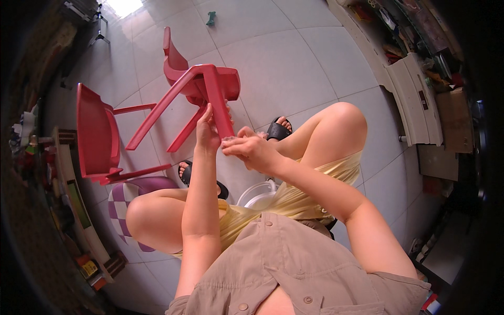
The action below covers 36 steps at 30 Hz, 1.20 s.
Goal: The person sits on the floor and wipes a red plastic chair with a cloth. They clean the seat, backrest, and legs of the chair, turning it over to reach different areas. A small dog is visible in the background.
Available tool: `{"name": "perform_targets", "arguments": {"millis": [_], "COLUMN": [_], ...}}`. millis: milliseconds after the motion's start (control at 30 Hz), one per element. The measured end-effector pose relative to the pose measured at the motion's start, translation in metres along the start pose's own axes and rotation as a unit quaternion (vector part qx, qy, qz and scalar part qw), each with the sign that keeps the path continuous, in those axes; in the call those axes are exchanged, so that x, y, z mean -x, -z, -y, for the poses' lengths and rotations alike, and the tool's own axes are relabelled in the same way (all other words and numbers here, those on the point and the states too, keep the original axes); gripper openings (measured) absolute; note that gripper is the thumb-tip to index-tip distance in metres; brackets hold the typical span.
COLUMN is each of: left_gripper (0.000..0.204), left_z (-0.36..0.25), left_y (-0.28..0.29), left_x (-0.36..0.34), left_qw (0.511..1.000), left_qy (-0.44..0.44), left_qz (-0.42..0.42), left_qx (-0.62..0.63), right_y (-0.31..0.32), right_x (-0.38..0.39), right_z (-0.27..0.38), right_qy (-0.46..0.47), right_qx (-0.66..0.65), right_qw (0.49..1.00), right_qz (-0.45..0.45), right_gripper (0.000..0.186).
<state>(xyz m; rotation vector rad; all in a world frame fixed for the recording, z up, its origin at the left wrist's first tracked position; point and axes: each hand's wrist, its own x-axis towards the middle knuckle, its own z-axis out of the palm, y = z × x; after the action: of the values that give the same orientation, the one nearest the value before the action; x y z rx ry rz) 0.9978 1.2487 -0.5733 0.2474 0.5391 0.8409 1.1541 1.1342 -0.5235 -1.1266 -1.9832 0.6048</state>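
Observation:
A red plastic chair [214,86] is tipped over in front of me with its legs raised toward me. My left hand [209,131] is closed around one leg, fingers partly hidden behind it. At that leg's lower tip, my right hand [247,147] has its fingers bent around a small greyish, crumpled-looking piece that is too small to make out. A second red chair [97,131] stands to the left. Below my hands, between my feet and lap, a white bucket [254,195] is partly hidden by yellow shorts.
A purple-and-white checked round item [123,210] is by my left knee. Cluttered low shelves [73,184] line the left, and a cream cabinet [415,105] with cardboard boxes [454,118] lines the right. A small teal object [211,18] lies on the tiled floor [273,58] ahead.

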Motion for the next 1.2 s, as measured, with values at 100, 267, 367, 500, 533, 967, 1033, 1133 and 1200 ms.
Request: {"name": "perform_targets", "arguments": {"millis": [100,267,367,500,533,967,1033,1133,1200], "left_gripper": [0.047,0.045,0.043,0.04,0.039,0.043,0.042,0.041,0.041], "left_z": [0.002,0.0,0.002,0.0,-0.002,0.002,0.001,0.002,0.007], "left_y": [-0.001,0.006,0.006,0.007,0.003,-0.002,-0.002,-0.001,-0.004], "left_x": [-0.001,-0.002,-0.001,0.0,-0.001,0.001,0.002,0.004,0.001], "left_qw": [1.0,1.0,1.0,0.997,0.996,0.999,0.999,0.998,0.997], "left_qy": [0.001,-0.002,0.004,0.002,-0.002,-0.011,-0.01,-0.022,-0.041], "left_qz": [-0.017,0.01,-0.022,0.019,0.036,-0.041,-0.045,-0.048,-0.067], "left_qx": [0.01,-0.005,0.014,0.069,0.086,-0.013,-0.016,-0.02,-0.018], "right_y": [0.003,0.01,0.002,0.002,0.001,0.012,0.011,0.004,-0.001], "right_x": [0.009,-0.012,-0.044,-0.077,-0.076,0.008,0.005,-0.013,-0.029], "right_z": [0.003,-0.004,-0.036,-0.049,-0.05,0.004,0.001,-0.014,-0.025], "right_qy": [0.005,0.026,0.038,-0.052,-0.04,-0.066,-0.041,-0.005,-0.002], "right_qx": [0.008,0.017,0.026,0.044,0.042,0.019,0.016,0.027,0.029], "right_qw": [1.0,0.999,0.999,0.997,0.997,0.997,0.998,1.0,0.999], "right_qz": [0.011,0.024,-0.008,-0.033,-0.041,0.042,0.036,0.006,-0.016], "right_gripper": [0.021,0.02,0.022,0.017,0.017,0.035,0.032,0.025,0.022]}}
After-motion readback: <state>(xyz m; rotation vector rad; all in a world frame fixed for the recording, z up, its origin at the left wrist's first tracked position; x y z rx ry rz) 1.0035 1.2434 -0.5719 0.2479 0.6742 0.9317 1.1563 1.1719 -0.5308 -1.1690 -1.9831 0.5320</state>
